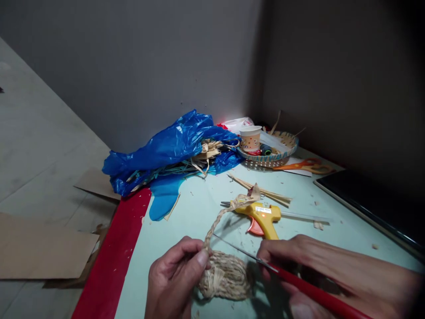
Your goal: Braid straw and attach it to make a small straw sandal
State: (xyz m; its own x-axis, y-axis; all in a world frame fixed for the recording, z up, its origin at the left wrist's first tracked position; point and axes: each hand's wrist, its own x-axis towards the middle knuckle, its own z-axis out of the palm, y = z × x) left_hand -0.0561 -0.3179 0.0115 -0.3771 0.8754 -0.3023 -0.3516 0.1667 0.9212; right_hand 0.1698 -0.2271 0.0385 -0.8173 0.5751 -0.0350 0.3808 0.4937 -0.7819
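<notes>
Pale green table (186, 221): left hand (172, 279) pinches braided coil (226, 277); right hand (299, 261) grips red-handled scissors (299, 283); glue gun (262, 217) at 12 o'clock.

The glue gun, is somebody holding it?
No, the yellow glue gun lies alone on the table, beyond both hands.

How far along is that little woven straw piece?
A coiled braided pad already looks built up. In hand: the left hand pinches it where the loose braid tail leaves, while the right hand holds red-handled scissors beside it. The tail remains uncoiled, lying over the yellow glue gun.
</notes>
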